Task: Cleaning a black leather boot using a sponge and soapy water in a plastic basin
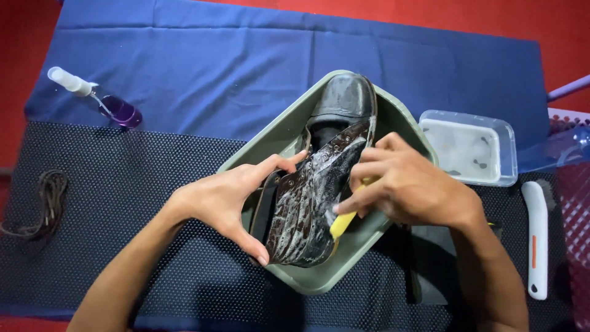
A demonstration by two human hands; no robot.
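A dark sneaker (pixel 319 184) covered in white soap foam lies on its side in a grey-green basin (pixel 307 280), toe cap pointing away from me. My left hand (pixel 227 200) grips the shoe at its heel and opening, thumb on the upper and fingers under the sole edge. My right hand (pixel 405 184) is closed around a small yellow-handled brush (pixel 342 224), pressed against the foamy side of the shoe. The brush head is hidden under my fingers.
A purple spray bottle (pixel 107 101) lies at the far left on a blue cloth (pixel 215 67). Dark shoelaces (pixel 43 206) sit at the left edge. A clear tub of soapy water (pixel 470 147), a white brush (pixel 538 237) and a pink basket (pixel 574 203) stand right.
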